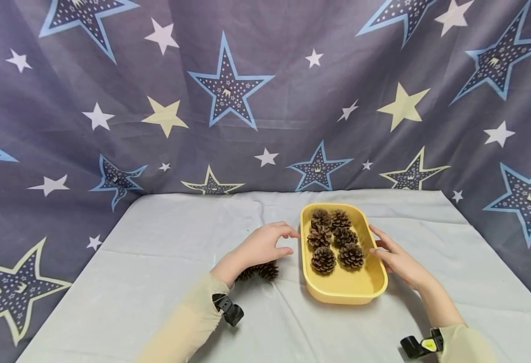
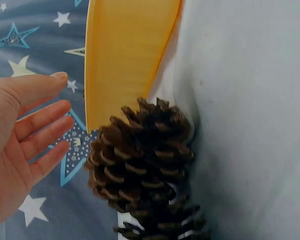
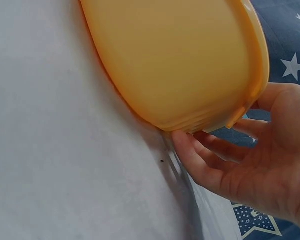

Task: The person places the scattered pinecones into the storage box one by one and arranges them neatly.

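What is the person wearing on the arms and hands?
Both hands, left hand and right hand, are bare, with no gloves or rings visible. The arms have pale beige long sleeves. A black clip-like device sits at each wrist; the right one has a yellow mark.

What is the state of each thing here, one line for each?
Yellow tray: upright on the cloth, holding six pine cones.
Pine cones in tray: loose, lying in two rows.
Pine cones on cloth: outside the tray, under the left wrist.
Left hand: open, beside the tray.
Right hand: fingers against the tray's side.
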A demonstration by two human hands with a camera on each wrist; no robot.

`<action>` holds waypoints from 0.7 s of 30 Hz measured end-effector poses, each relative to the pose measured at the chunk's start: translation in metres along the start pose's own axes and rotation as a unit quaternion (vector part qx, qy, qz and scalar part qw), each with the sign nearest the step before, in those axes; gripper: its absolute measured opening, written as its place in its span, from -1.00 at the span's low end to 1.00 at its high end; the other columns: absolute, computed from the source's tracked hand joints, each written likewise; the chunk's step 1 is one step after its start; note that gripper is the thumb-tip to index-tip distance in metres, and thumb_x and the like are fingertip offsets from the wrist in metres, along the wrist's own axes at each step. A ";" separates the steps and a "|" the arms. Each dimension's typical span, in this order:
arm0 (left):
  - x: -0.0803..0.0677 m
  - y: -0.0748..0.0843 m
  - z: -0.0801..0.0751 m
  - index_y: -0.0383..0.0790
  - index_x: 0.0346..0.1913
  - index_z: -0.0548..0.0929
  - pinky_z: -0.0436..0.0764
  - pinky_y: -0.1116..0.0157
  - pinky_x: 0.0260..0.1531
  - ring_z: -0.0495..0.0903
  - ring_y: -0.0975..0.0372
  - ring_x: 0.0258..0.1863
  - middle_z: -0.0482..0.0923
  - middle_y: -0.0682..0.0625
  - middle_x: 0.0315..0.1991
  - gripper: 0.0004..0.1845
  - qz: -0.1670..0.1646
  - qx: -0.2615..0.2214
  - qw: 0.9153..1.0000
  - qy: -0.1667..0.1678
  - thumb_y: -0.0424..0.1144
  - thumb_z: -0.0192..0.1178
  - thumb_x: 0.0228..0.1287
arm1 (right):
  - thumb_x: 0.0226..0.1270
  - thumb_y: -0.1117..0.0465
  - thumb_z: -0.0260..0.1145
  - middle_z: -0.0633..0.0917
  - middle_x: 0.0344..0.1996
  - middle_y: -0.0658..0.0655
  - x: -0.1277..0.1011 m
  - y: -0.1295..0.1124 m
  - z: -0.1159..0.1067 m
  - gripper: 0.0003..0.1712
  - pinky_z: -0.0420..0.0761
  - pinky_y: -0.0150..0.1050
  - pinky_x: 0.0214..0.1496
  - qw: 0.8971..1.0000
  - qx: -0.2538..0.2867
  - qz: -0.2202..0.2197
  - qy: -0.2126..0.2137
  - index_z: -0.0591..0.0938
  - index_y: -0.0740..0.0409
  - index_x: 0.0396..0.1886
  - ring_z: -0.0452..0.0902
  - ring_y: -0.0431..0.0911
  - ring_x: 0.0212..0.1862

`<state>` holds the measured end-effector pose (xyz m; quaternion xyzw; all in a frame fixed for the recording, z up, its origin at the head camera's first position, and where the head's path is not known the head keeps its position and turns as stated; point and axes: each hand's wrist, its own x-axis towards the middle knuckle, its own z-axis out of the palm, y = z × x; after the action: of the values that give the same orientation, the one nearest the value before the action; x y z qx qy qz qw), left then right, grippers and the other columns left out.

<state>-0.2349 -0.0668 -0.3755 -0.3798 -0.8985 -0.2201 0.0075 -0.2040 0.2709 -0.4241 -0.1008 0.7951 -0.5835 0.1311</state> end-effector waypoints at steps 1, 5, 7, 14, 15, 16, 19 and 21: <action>-0.001 -0.002 0.000 -0.08 0.02 0.56 0.49 0.31 -0.04 0.48 0.27 -0.08 0.54 0.08 -0.10 -0.65 -0.001 0.002 1.000 0.001 -0.18 0.23 0.13 | 0.37 0.20 -0.02 0.17 0.17 0.54 0.000 0.000 0.000 -0.21 0.59 -0.05 -0.13 1.000 0.000 0.000 0.000 -0.22 0.05 0.44 0.44 0.17 0.02; -0.006 -0.006 0.000 -0.08 0.02 0.56 0.49 0.32 -0.04 0.48 0.28 -0.09 0.53 0.09 -0.08 -0.65 -0.006 0.005 1.000 0.000 -0.20 0.24 0.13 | 0.38 0.19 -0.02 0.17 0.17 0.54 0.000 0.000 0.000 -0.21 0.59 -0.05 -0.12 1.000 -0.002 0.000 -0.001 -0.23 0.04 0.44 0.44 0.17 0.02; -0.009 -0.007 -0.001 -0.08 0.02 0.56 0.50 0.32 -0.05 0.48 0.28 -0.09 0.53 0.10 -0.08 -0.65 -0.006 0.007 1.000 -0.001 -0.20 0.24 0.13 | 0.38 0.19 -0.02 0.17 0.17 0.54 -0.001 0.000 0.000 -0.21 0.59 -0.06 -0.12 1.000 -0.001 0.000 -0.002 -0.23 0.04 0.44 0.44 0.17 0.02; -0.015 -0.008 -0.001 -0.09 0.02 0.56 0.50 0.30 -0.05 0.49 0.27 -0.08 0.54 0.09 -0.06 -0.66 -0.010 0.004 1.000 -0.006 -0.20 0.23 0.14 | 0.38 0.19 -0.02 0.16 0.18 0.54 -0.001 0.000 0.001 -0.21 0.59 -0.07 -0.13 1.000 0.002 0.000 -0.003 -0.23 0.05 0.44 0.43 0.17 0.02; -0.016 -0.009 -0.001 -0.09 0.02 0.56 0.50 0.30 -0.06 0.49 0.27 -0.09 0.54 0.09 -0.06 -0.66 -0.009 0.005 1.000 -0.006 -0.20 0.23 0.14 | 0.38 0.19 -0.02 0.16 0.18 0.54 -0.001 0.000 0.001 -0.21 0.59 -0.07 -0.13 1.000 0.001 -0.001 -0.003 -0.23 0.04 0.44 0.43 0.16 0.02; -0.017 -0.009 -0.001 -0.08 0.01 0.56 0.50 0.30 -0.06 0.49 0.27 -0.09 0.54 0.10 -0.07 -0.66 -0.008 0.006 1.000 -0.005 -0.20 0.23 0.13 | 0.38 0.19 -0.02 0.16 0.18 0.54 -0.001 -0.001 0.001 -0.21 0.59 -0.07 -0.12 1.000 0.002 0.000 -0.003 -0.23 0.05 0.44 0.43 0.16 0.03; -0.020 -0.010 -0.001 -0.09 0.00 0.57 0.49 0.30 -0.06 0.50 0.27 -0.10 0.55 0.10 -0.10 -0.66 -0.001 0.012 1.000 -0.004 -0.20 0.24 0.13 | 0.37 0.19 -0.02 0.16 0.18 0.54 0.000 -0.001 0.001 -0.21 0.59 -0.07 -0.13 1.000 0.001 0.000 -0.002 -0.22 0.05 0.44 0.43 0.16 0.02; -0.023 -0.010 -0.002 -0.09 0.00 0.57 0.49 0.29 -0.05 0.50 0.27 -0.10 0.55 0.10 -0.12 -0.66 0.002 0.014 1.000 -0.006 -0.20 0.24 0.12 | 0.37 0.19 -0.02 0.16 0.18 0.54 0.000 -0.001 0.002 -0.21 0.59 -0.07 -0.14 1.000 0.001 0.001 -0.001 -0.22 0.05 0.44 0.43 0.16 0.02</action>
<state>-0.2253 -0.0891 -0.3820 -0.3823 -0.9009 -0.2054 0.0082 -0.2032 0.2691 -0.4233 -0.1009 0.7946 -0.5838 0.1327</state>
